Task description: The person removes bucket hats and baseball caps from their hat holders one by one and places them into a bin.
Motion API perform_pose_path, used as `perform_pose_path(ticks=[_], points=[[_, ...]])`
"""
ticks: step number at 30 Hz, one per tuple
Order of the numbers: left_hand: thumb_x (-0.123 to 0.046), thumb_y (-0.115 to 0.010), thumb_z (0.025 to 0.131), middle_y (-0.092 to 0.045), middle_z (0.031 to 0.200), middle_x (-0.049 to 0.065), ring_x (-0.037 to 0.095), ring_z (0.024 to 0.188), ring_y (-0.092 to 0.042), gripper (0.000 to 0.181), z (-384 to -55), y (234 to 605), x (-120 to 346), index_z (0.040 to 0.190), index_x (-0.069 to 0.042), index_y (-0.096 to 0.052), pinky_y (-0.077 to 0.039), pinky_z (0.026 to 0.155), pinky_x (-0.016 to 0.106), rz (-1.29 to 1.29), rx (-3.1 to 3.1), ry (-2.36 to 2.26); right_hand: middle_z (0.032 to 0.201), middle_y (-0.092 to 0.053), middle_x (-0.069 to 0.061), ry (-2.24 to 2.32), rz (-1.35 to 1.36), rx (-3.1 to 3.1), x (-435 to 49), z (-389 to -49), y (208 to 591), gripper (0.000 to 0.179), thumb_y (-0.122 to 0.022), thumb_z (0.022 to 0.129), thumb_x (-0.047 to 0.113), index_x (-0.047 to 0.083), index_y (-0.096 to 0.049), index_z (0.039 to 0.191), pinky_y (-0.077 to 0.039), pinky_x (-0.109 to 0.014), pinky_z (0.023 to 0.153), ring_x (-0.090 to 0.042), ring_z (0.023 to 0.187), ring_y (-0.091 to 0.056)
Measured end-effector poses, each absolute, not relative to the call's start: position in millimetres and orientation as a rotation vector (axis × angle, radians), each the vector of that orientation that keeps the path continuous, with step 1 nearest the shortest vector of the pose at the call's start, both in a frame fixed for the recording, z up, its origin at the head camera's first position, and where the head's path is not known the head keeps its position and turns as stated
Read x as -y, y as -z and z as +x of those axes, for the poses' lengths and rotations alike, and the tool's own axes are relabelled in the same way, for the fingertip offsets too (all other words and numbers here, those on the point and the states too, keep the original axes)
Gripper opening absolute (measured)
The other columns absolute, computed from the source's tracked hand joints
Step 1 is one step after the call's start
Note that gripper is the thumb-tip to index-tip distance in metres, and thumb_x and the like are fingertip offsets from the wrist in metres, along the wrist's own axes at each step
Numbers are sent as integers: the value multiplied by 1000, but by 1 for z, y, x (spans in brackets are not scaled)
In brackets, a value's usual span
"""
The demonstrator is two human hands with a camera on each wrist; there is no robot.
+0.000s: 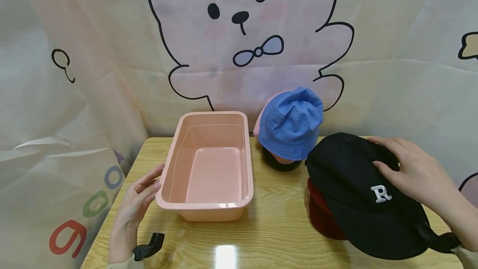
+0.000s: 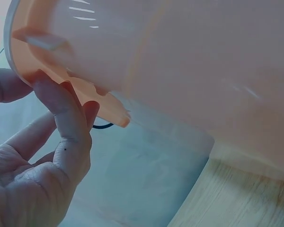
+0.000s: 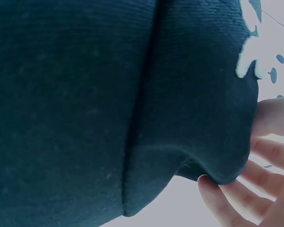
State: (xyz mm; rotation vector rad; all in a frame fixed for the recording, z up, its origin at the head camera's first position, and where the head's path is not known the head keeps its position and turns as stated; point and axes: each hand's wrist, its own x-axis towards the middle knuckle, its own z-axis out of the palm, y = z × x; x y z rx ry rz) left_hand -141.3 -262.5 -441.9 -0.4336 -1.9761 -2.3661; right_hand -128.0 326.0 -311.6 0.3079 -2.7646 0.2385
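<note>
A black baseball cap (image 1: 358, 182) with a white letter R is at the right of the table, its brim towards me. My right hand (image 1: 414, 169) grips the crown, with the thumb on the front side and fingers round the back. In the right wrist view the black cloth (image 3: 85, 104) fills most of the picture, and the right fingers (image 3: 255, 194) lie against its edge. Under the black cap, a dark red cap (image 1: 325, 219) is partly hidden. My left hand (image 1: 136, 202) holds the left rim of a pink plastic basin (image 1: 216, 173); the left fingers (image 2: 61, 109) curl at the rim.
A blue bucket hat (image 1: 291, 123) sits on a stand with a black base (image 1: 280, 162), a pink edge showing behind it. The wooden table (image 1: 276, 227) ends at a printed curtain (image 1: 392, 74) behind and to the left.
</note>
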Motion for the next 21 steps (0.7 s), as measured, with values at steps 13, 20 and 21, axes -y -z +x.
perform_pose_path(ticks=[13,20,21], points=[[8,-43,95,-64,123,-5,6,94,-63,45,-141,447,260,140,0,-47,-55,81,19,-413,1888,2421,110,-60,-23,-233,315,2718,-326,-133,309,47,-72,80,5,4,-58,125,-44,-50,63,-37,90,-56],[10,-41,95,-63,126,-4,7,96,-64,46,-145,447,260,140,1,-46,-55,82,19,-486,1832,2464,99,-65,-18,-232,317,2631,-326,-131,308,40,-74,76,2,6,-65,115,-34,-28,53,-19,70,-48],[10,-41,95,-63,126,-4,7,96,-64,46,-144,447,261,140,1,-47,-55,82,19,-482,1831,2469,98,-65,-17,-238,317,2620,-325,-131,307,39,-74,76,1,6,-65,114,-34,-27,53,-20,70,-49]])
